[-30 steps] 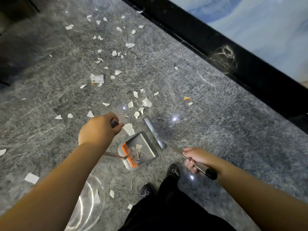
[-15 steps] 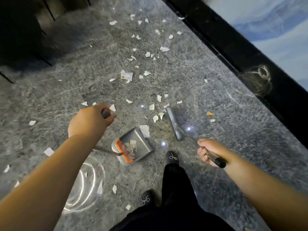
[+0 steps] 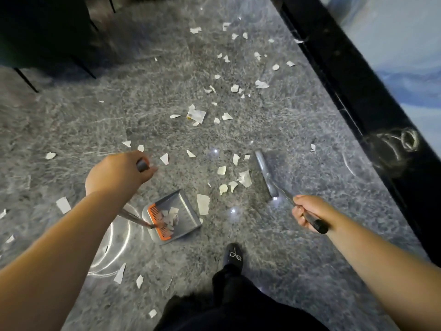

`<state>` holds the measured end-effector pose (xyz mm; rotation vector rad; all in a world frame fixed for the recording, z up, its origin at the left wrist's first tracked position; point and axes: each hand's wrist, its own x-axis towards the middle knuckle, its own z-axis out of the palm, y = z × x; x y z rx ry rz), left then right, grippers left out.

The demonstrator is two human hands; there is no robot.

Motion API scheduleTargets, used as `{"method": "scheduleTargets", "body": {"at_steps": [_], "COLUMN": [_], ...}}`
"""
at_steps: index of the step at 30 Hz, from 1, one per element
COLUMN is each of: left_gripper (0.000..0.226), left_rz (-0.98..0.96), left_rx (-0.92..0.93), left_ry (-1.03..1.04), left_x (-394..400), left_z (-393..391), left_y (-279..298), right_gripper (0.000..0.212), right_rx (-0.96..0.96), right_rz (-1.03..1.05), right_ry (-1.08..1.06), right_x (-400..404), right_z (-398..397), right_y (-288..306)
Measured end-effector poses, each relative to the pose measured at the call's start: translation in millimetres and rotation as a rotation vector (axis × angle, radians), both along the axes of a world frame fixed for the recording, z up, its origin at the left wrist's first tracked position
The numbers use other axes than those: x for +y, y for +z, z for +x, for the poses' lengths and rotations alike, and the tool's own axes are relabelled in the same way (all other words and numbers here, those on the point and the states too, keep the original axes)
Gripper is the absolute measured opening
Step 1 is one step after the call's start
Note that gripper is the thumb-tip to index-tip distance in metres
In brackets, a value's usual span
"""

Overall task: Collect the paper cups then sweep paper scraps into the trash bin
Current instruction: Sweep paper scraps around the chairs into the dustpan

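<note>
My left hand (image 3: 117,173) grips the dark top of a long metal handle that runs down to a grey dustpan (image 3: 180,209) with an orange comb edge. The pan rests on the grey stone floor and holds several white paper scraps. My right hand (image 3: 307,211) grips the black-ended handle of a broom. The grey broom head (image 3: 266,173) lies on the floor to the right of the pan. Between pan and broom head lie several white paper scraps (image 3: 244,179), one large piece (image 3: 203,204) right at the pan's mouth. No paper cups or trash bin are in sight.
More scraps (image 3: 196,114) are strewn across the floor further ahead and to the left. A black raised border (image 3: 353,91) runs along the right, with a pale blue surface beyond it. Dark furniture legs (image 3: 26,80) stand at the top left. My black shoe (image 3: 233,255) is behind the pan.
The view has shifted, so the scraps now sit further right in it. The broom head has swung from beside the pan out to the right, and my hands are further apart.
</note>
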<state>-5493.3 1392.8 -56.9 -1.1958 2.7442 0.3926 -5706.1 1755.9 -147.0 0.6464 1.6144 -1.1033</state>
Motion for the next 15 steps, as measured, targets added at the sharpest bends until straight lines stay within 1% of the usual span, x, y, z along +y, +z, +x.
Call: {"method": "scheduleTargets", "body": {"at_steps": [5, 9, 15], "left_gripper": [0.025, 0.026, 0.027], "left_rz": [-0.045, -0.073, -0.102], "left_rx": [-0.018, -0.071, -0.090], "left_ry": [0.020, 0.036, 0.031], "left_x": [-7.6, -6.8, -3.9], "left_z": [-9.2, -12.1, -20.5], "left_y": [-2.8, -3.9, -6.4], "right_gripper": [0.018, 0.018, 0.011], "right_rx": [-0.011, -0.031, -0.003], "right_rz": [0.034, 0.062, 0.080], "right_ry": [0.038, 0.091, 0.297], "right_x": [-25.5, -45.6, -71.9], "right_z": [-48.3, -66.7, -59.6], "right_y": [-19.2, -35.1, -52.3]}}
